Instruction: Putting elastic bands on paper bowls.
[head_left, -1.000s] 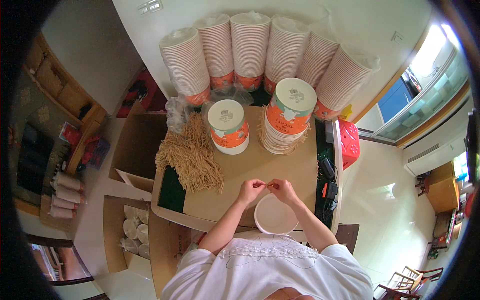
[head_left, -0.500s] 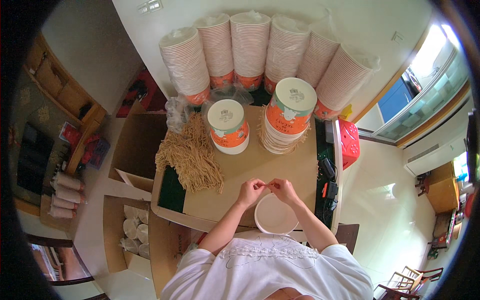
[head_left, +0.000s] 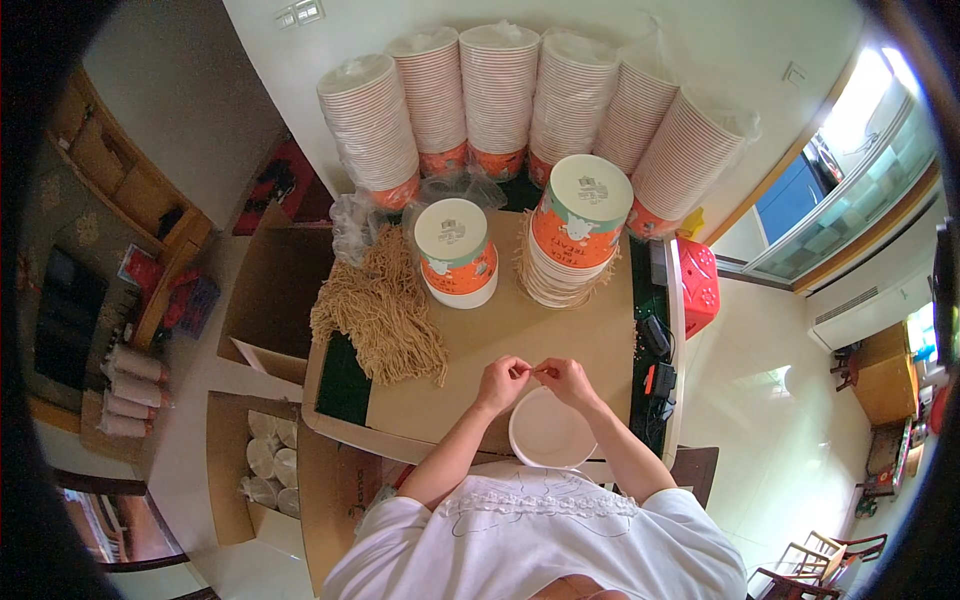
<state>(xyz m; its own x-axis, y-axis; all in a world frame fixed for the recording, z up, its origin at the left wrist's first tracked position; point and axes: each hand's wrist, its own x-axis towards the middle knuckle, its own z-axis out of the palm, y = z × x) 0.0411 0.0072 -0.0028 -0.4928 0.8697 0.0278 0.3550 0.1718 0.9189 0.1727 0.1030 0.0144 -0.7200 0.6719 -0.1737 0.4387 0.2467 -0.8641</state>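
Just beyond a white paper bucket, my left hand and my right hand meet fingertip to fingertip. Both are closed in a pinch; whatever they hold is too small to make out. The bucket stands with its open mouth up, close to my body. To the left lies a heap of tan twisted paper cords. Beyond my hands, a short stack of upside-down orange and green buckets stands beside a taller upside-down stack, which has cord ends poking out around its lower rims.
Several tall stacks of plastic-wrapped buckets line the wall at the back. A cardboard sheet covers the tabletop. Black adapters lie along the right edge, near a red stool. Open cardboard boxes stand on the floor to the left.
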